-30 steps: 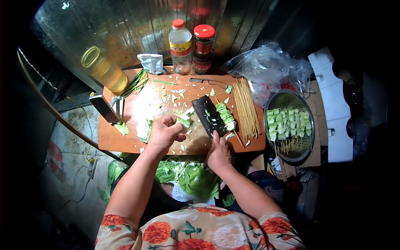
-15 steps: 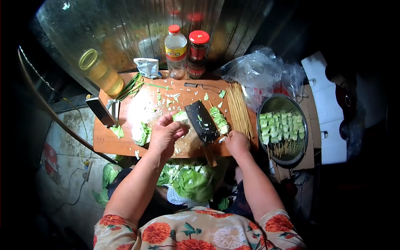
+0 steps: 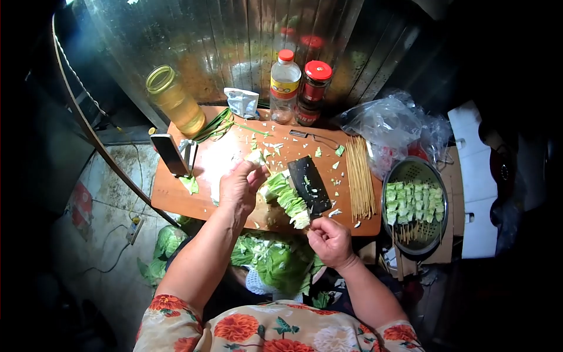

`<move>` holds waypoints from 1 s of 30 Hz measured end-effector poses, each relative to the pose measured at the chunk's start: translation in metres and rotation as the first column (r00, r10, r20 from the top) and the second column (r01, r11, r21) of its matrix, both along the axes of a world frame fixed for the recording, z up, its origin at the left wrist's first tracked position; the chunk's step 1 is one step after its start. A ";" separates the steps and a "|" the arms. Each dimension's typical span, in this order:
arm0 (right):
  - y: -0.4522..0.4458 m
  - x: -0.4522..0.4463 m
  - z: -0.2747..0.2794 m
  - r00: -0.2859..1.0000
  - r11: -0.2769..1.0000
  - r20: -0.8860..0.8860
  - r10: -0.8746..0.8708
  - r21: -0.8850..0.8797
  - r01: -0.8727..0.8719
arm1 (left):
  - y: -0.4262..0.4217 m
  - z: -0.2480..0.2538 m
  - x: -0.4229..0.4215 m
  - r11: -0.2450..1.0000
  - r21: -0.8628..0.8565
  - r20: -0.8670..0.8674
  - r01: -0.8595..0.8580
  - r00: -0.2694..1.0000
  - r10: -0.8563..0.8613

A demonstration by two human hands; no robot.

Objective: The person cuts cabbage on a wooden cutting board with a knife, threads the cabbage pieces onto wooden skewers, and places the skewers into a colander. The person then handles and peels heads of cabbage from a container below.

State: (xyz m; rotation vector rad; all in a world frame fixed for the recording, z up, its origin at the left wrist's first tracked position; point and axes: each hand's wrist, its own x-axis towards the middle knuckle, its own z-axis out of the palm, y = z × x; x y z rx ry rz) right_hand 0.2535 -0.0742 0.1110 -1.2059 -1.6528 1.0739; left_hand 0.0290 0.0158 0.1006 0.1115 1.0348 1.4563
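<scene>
My right hand (image 3: 330,239) is closed on the near end of a cabbage skewer (image 3: 287,199), a stick threaded with folded pale green leaves. The skewer is raised at a slant over the table, its far end close to my left hand (image 3: 241,186). My left fingers are pinched on a small cabbage piece (image 3: 255,157) near the skewer's tip; whether the tip enters it I cannot tell. A dark cleaver (image 3: 309,185) lies just right of the skewer, its handle hidden. Bare bamboo skewers (image 3: 360,179) lie in a bundle farther right.
Finished cabbage skewers (image 3: 415,202) lie in a metal colander (image 3: 444,229) at right. A propped phone (image 3: 168,154), a jar of yellow liquid (image 3: 179,105), a bottle (image 3: 285,88) and a red-lidded jar (image 3: 315,82) line the table's (image 3: 193,199) edges. Cabbage leaves (image 3: 272,261) sit below.
My right hand has lifted the cabbage skewer from beside the cleaver and brought it left toward my left hand. The cleaver's handle is now hidden. The whole view has shifted.
</scene>
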 end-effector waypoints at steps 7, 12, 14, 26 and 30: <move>0.002 -0.003 0.010 0.998 1.000 0.064 0.017 0.015 -0.018 | 0.000 0.007 -0.003 0.999 0.008 -0.003 -0.032 0.999 0.032; 0.002 -0.007 0.009 0.999 1.000 0.043 0.020 -0.003 -0.020 | 0.001 0.016 -0.008 0.997 0.072 -0.095 0.032 0.995 -0.025; 0.001 -0.008 0.012 0.999 0.999 0.028 0.021 -0.032 -0.020 | 0.001 0.022 -0.012 0.992 0.104 -0.152 0.072 0.987 -0.056; -0.006 -0.011 0.020 0.995 0.985 -0.104 0.006 -0.170 -0.024 | 0.002 0.019 -0.018 0.897 0.266 -0.521 0.353 0.835 -0.174; -0.011 -0.010 0.019 0.989 0.982 -0.144 -0.015 -0.189 -0.013 | -0.002 0.028 -0.014 0.864 0.331 -0.392 0.380 0.888 -0.240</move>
